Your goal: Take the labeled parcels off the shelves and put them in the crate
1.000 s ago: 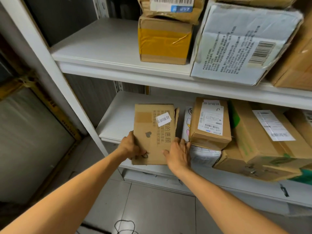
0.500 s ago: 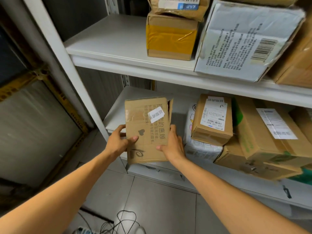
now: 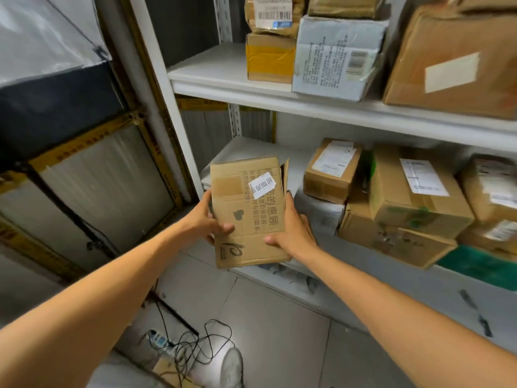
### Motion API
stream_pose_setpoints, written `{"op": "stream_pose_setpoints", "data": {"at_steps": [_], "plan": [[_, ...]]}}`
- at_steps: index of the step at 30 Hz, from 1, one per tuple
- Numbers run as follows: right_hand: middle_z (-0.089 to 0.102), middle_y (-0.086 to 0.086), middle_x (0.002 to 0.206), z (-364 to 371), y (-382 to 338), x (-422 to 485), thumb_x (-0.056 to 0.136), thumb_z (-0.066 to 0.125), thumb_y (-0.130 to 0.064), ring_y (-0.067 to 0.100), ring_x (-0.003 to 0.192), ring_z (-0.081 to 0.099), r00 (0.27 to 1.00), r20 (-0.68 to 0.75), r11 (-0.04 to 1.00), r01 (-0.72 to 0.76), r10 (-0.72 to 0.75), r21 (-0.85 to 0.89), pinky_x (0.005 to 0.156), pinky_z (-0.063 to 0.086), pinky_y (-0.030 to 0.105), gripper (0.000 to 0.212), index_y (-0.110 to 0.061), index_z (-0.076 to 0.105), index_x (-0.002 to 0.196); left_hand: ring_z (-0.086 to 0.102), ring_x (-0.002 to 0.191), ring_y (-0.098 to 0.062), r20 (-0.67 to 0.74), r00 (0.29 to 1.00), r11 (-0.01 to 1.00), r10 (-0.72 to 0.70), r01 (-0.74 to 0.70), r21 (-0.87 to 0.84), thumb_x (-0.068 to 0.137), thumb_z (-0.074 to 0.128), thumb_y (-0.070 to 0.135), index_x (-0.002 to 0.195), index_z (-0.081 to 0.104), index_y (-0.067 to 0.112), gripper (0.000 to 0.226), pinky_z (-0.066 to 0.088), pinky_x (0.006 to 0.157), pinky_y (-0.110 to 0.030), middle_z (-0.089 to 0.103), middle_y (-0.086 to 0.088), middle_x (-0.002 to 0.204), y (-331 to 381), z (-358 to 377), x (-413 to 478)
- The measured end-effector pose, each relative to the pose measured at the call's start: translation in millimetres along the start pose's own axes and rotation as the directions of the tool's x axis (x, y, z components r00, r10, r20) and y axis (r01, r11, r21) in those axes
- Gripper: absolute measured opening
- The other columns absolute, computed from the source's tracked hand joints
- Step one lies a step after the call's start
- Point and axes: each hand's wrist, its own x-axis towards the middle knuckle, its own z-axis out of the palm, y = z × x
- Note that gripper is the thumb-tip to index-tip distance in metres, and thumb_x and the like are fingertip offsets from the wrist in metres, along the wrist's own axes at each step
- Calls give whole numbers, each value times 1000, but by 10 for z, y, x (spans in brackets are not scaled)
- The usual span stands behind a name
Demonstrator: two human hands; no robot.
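A flat brown cardboard parcel [image 3: 249,211] with printed characters and a small white sticker is held upright in front of the lower shelf [image 3: 246,148]. My left hand [image 3: 208,219] grips its left edge, thumb across the front. My right hand [image 3: 293,231] holds its right edge and lower corner. The parcel hangs clear of the shelf, over the floor. More labeled parcels [image 3: 331,169] [image 3: 419,194] remain on the lower shelf to the right. No crate is in view.
The upper shelf [image 3: 221,77] carries a yellow-taped box [image 3: 270,58], a white-wrapped parcel [image 3: 335,58] and a large brown box [image 3: 453,60]. A white upright post [image 3: 165,88] stands left. Cables and a power strip [image 3: 179,343] lie on the tiled floor below.
Both hands lifted the flat parcel off the lower shelf and drew it toward me and leftward. The view has swung left and down, bringing the floor cables into sight.
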Motion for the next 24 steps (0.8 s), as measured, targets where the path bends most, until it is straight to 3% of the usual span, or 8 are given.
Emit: {"op": "stream_pose_setpoints", "data": {"at_steps": [2,6,9,13,16,18,21,24], "plan": [[59,-3,124,-68,67,-235,66,84,-11,18,113,57,999,-20,1000,26,-26,5,88,45,25,94,-25,25,138,61,107,-36,14,1000,1000,-10,10,5,76,75,-2,147,14,34,100,57,71,-57,49,-14,133,1,123,-167],[60,-3,123,-185,258,-614,64,85,-13,18,112,57,1000,-13,1000,16,-16,3,90,47,28,87,-26,30,131,61,107,-41,53,999,1000,-13,13,-4,76,74,-4,149,10,33,103,52,78,-65,50,-20,133,-67,422,-411],[60,-3,121,-322,390,-829,63,85,-12,17,111,57,999,-36,1000,-1,1,1,84,42,23,83,-24,31,126,63,106,-39,74,997,999,32,-30,-31,76,73,-5,149,10,34,104,53,75,-64,55,-19,128,-78,649,-555],[59,-4,121,-586,541,-1123,64,86,-13,17,109,56,989,-148,1000,9,-11,-17,80,42,22,93,-24,24,132,67,93,-26,84,980,984,178,-176,-35,75,76,-1,147,15,35,102,59,64,-54,59,-12,112,50,972,-650],[51,-2,134,-872,610,-1326,67,85,-13,19,120,49,976,-218,1000,3,-7,-18,97,44,35,114,-28,6,148,62,90,-17,42,943,943,331,-333,28,73,80,8,149,11,41,108,60,61,-47,53,-6,105,220,1258,-673],[46,-1,141,-1082,645,-1443,68,85,-13,21,126,44,966,-260,1000,-7,0,-28,103,42,45,123,-31,-4,152,64,85,-13,40,899,898,436,-437,49,69,83,22,150,5,43,114,60,57,-33,55,-3,104,342,1452,-700],[47,2,139,-1418,724,-1630,67,86,-12,22,126,47,941,-336,1000,-29,25,-8,101,45,49,127,-36,-6,152,62,90,-11,49,830,826,555,-557,82,64,85,42,149,1,49,120,57,62,-27,53,7,114,560,1752,-743],[47,3,140,-1769,848,-1888,65,87,-10,20,125,48,897,-438,998,-69,58,-8,102,46,47,131,-37,-8,152,60,90,-5,95,758,755,645,-651,71,65,78,40,151,3,46,114,54,62,-20,43,19,132,844,2144,-754]]}}
